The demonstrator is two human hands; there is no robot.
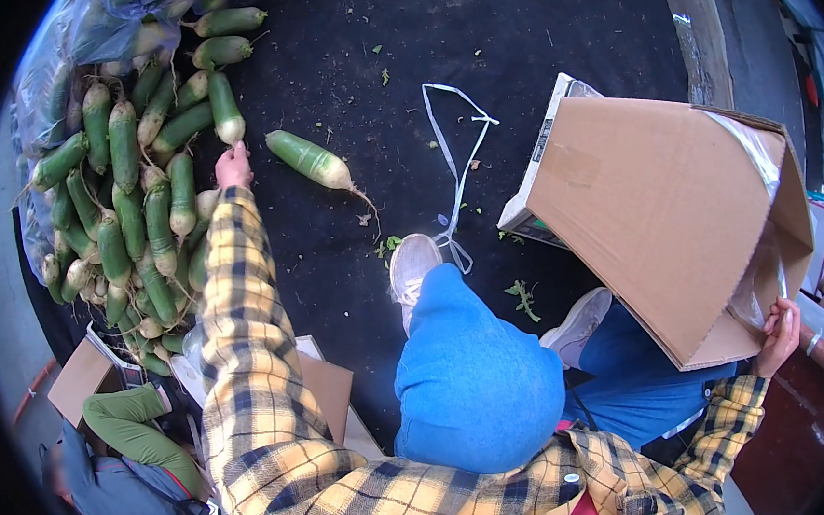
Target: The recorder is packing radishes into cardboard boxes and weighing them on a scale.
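Observation:
My left hand (234, 167) reaches to the right edge of a large heap of green radishes (124, 135). Its fingers are closed at the pale root end of one green radish (224, 106), whose green end points away from me. Another radish (309, 159) lies alone on the dark ground sheet to the right of that hand, with its thin root trailing toward me. At the far right, my right hand (778, 337) grips the rim of a tilted brown cardboard box (641, 210). Clear plastic lining shows at the box's opening; its inside is mostly hidden.
A loop of white strap (447, 148) lies on the black ground sheet (348, 59) between heap and box. Blue-tinted plastic (113, 24) partly covers the heap's far end. At lower left another person (125, 483) sits near an opened carton (83, 380). My shoe (415, 267) stands near the strap.

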